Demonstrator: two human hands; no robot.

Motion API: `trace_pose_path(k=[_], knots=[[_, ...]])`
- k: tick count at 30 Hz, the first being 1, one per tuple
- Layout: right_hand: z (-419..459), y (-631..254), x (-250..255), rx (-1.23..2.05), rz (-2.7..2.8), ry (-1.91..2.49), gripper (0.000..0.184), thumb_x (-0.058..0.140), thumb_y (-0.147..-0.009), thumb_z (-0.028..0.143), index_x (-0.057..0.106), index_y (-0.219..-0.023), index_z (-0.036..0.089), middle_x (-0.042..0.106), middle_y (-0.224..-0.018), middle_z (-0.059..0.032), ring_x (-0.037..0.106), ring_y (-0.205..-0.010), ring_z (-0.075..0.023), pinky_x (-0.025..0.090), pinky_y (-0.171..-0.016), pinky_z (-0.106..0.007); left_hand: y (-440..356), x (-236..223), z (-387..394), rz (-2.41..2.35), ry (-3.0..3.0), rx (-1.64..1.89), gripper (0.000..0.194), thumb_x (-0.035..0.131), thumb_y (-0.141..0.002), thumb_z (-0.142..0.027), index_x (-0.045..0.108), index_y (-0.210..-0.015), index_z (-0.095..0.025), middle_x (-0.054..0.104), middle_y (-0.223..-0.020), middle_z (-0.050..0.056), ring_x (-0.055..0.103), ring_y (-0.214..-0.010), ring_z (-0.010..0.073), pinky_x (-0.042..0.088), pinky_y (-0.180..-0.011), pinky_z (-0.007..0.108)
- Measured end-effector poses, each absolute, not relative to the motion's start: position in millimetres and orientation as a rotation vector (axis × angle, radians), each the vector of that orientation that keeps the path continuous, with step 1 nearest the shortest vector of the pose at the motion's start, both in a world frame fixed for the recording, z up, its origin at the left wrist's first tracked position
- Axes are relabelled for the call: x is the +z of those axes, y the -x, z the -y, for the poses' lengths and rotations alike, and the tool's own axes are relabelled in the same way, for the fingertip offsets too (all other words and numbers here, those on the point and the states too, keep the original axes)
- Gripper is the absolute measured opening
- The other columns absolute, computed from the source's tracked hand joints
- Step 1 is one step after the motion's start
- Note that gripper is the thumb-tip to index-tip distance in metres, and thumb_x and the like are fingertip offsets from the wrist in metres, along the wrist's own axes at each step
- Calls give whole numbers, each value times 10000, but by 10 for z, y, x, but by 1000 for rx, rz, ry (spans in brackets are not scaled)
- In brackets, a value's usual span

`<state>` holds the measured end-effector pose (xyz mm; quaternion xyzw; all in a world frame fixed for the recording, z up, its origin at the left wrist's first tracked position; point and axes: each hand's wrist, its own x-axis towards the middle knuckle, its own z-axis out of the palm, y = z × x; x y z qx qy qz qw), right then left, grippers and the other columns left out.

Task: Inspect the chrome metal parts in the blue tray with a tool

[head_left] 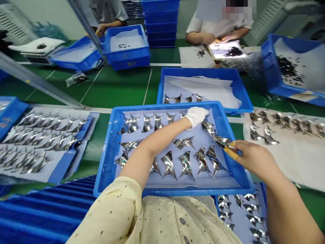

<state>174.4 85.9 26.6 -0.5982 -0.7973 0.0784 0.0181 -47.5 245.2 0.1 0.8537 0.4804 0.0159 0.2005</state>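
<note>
Stretching across the view, a green counter (pixel 114 89) carries blue plastic trays and white sheets of curved, mirror-bright metal pieces; their exact kind is hard to make out. At the far end stands a stack of blue trays (pixel 159 23), with 2 co-workers beyond it, both cut off by the top edge. One co-worker's hands (pixel 215 38) sit beside a lit panel (pixel 227 51) bearing small dark parts, and a tilted blue tray (pixel 286 64) to the right holds more of those parts. Nearest the person, a front blue tray (pixel 152 107) lined with pale paper holds roughly 15 silver pieces (pixel 186 166) in loose rows, and a second blue tray (pixel 203 70) just beyond it holds 4 more. A lower tray (pixel 241 213) lies beneath the right forearm, partly hidden by it and cut off by the frame. The left hand (pixel 196 117), in a white glove, rests over the far right part of the front blue tray with its fingers curled, so I cannot tell whether its grip has hold of anything. The right hand (pixel 254 159), its fingers capped in yellow cots (pixel 230 152), pinches closed on the tip of 1 silver piece (pixel 219 139) just inside the tray's right edge.
</note>
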Motion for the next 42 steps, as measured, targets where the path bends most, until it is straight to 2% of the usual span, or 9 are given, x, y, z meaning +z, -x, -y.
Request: trace_pose_path(k=[6,11,15,22,26,29,34,38,42], knots=[[-918,-1734,253,209,2470,1973,274,612,-868,480,552,-713,263,757,-867,-109,660,-673,-288,394,-572,-378,544,-41,-2547,-1438,-2386,-90,289,615,-1016,-198,711,-1281,-138,719,-1335,145,686,-1241,278,549,-1066,503],[-968,-1416,377,63,2653,2073,236,546,-919,364,655,-781,207,755,-882,-85,657,-696,-214,311,-571,-302,610,-51,-2511,-1435,-2447,-102,373,532,-956,-45,755,-1249,-107,746,-1237,242,719,-1199,350,574,-986,454],[-1000,-1260,418,-28,2727,2138,234,529,-957,313,716,-900,184,773,-933,-98,694,-764,-225,267,-570,-308,643,-74,-2477,-1473,-2480,-109,438,484,-919,11,741,-1254,-106,746,-1187,259,730,-1165,364,581,-922,441],[-968,-1246,437,69,2842,2210,246,558,-974,323,742,-1020,167,794,-1049,-123,754,-939,-282,361,-607,-309,650,-5,-2276,-1565,-2519,-40,452,369,-987,-31,648,-1328,-129,708,-1168,233,742,-1110,334,548,-839,379],[-933,-1266,365,103,2840,2237,277,535,-984,306,754,-1060,153,791,-1093,-157,755,-998,-314,450,-679,-330,650,202,-1946,-1556,-2585,29,443,309,-1020,-75,596,-1355,-121,691,-1162,242,737,-1093,346,547,-824,398],[-900,-1261,304,170,2841,2218,287,533,-987,305,763,-1059,149,791,-1096,-167,752,-1016,-323,480,-718,-345,680,388,-1611,-1410,-2638,-56,412,314,-1032,-116,635,-1289,-111,717,-1102,235,742,-1048,357,557,-818,424],[-815,-1270,301,264,2871,2200,258,553,-968,266,775,-1016,143,793,-1100,-159,748,-1048,-327,459,-698,-339,762,482,-1128,-1036,-2647,-351,302,477,-1014,-186,729,-1170,-128,779,-1005,175,756,-951,327,560,-817,405],[-737,-1234,322,283,2797,2142,254,572,-985,333,754,-1048,167,798,-1090,-128,752,-1004,-308,415,-656,-327,802,331,-898,-892,-2648,-443,302,517,-1009,-223,725,-1220,-164,788,-965,138,762,-891,287,563,-788,372],[-686,-1120,259,457,2790,2082,287,661,-945,360,708,-1174,193,807,-1055,-101,756,-951,-288,393,-642,-314,823,169,-721,-819,-2655,-492,348,512,-981,-136,701,-1272,-165,779,-930,148,773,-879,291,572,-758,371]])
